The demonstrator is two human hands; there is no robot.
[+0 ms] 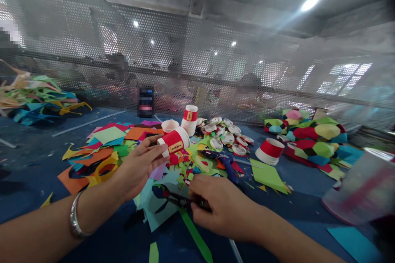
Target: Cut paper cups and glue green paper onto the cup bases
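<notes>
A red and white paper cup (pixel 175 141) with a yellow label is tilted on its side in my left hand (pixel 143 160), gripped at its narrow end between thumb and fingers. My right hand (pixel 219 203) is closed around dark scissors (pixel 179 200), which point left over light blue paper (pixel 159 207). A green paper strip (pixel 196 234) runs down from beneath the scissors. Behind the held cup are a white cup (pixel 169 126) and a stack of red and white cups (pixel 190 121). Small paper scraps (pixel 200 164) lie heaped between my hands.
Cut-out round pieces (pixel 226 133) form a pile at centre back. Another cup stack (pixel 270 151) stands right of it, near coloured paper shapes (pixel 317 139). A clear plastic container (pixel 361 189) is at right. A phone (pixel 146 102) leans on the perforated metal panel (pixel 210 78).
</notes>
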